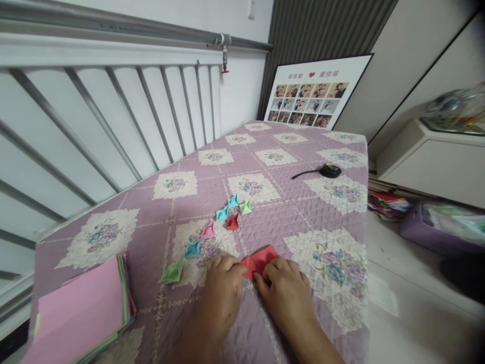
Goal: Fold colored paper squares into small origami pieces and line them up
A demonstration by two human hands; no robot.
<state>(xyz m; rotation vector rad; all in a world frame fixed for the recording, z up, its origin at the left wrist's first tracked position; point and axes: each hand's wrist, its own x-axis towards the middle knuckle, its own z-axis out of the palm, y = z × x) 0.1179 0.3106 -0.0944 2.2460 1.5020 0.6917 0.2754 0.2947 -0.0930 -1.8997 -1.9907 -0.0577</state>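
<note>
A piece of red folded paper [260, 262] lies on the tablecloth between my hands, with crease lines across it. At its left corner, my left hand [226, 283] has curled fingers pressed on the edge. My right hand [286, 288] is closed on the lower right part, thumb along the near edge and the other fingers bent over the paper. Beyond my hands sit several small folded paper pieces with raised corners: a red one [232, 222], a pink one [208, 230], a light green one [245, 207], a blue one [193, 248] and a green one [172, 272] nearest my left hand.
A stack of coloured paper [81, 308], pink on top, lies at the left. Toward the far right of the quilted tablecloth [212, 184] is a black object with a strap [330, 171]. A radiator [113, 111] borders the left side; a photo board [308, 93] stands behind.
</note>
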